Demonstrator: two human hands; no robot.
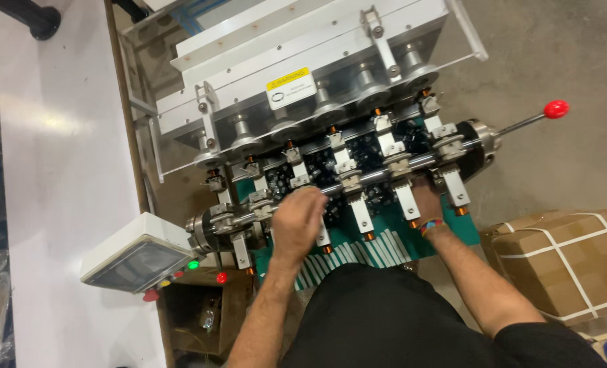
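Steel shaft [358, 178] w/ white clamp blocks, both hands at machine [303, 61], frame centre.

L hand [298, 219] sits centre frame, fingers curled loosely over shaft just left of middle; can't tell if it actually grips anything. R hand [427, 204] is right of centre, mostly hidden behind a white block, reaching under shaft, state can't be told; coloured wristband [432, 225] shows. Green tray [385, 245] w/ white strips lies below shaft, small black parts [358, 150] behind it. Red-knob lever [556, 108] at upper right, control box [136, 255] w/ lit buttons lower left, strapped carton [569, 252] at right edge.
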